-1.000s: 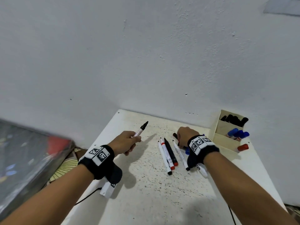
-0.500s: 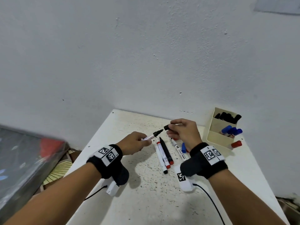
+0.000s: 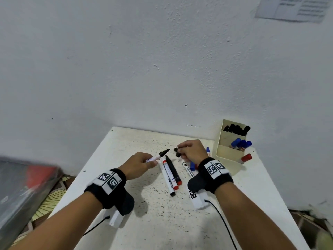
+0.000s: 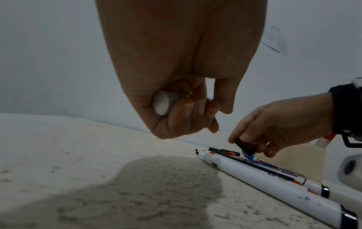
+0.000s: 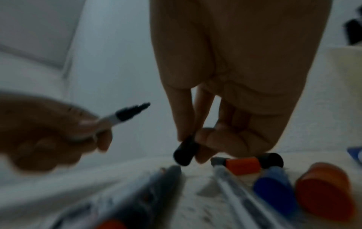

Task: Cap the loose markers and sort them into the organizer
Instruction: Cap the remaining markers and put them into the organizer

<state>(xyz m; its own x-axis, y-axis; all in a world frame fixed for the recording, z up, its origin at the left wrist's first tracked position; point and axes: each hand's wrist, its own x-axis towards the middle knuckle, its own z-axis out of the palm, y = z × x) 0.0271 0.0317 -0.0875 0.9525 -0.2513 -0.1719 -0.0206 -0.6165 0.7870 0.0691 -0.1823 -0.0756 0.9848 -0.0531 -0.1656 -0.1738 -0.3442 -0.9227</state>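
The left hand (image 3: 139, 164) is curled round the barrel of an uncapped black marker (image 3: 158, 156), its black tip raised and pointing toward the right hand (image 3: 191, 150); the left wrist view shows the marker's flat white end poking out of the fist. The right hand pinches a black cap (image 3: 177, 152) between thumb and fingertips, held just above the table (image 3: 162, 222) and a short way from the marker's tip, not touching it (the right wrist view is blurred, but the gap shows there too).

Below and between the two hands, near the middle of the table, a row of loose markers (image 3: 170, 175) lies side by side, roughly parallel: a white one with a red collar, a black-barrelled one with a red end and a white one with a black end. Another white marker (image 3: 187, 169) lies partly under the right wrist, with blue caps (image 3: 192, 166) beside it.

At the far right corner of the table, against the wall (image 3: 162, 60), stands the cream organizer (image 3: 228, 152). Its back compartment holds black markers (image 3: 237, 129), the next one blue markers (image 3: 240, 143), and a red-capped marker (image 3: 246, 157) sticks out at its right side.
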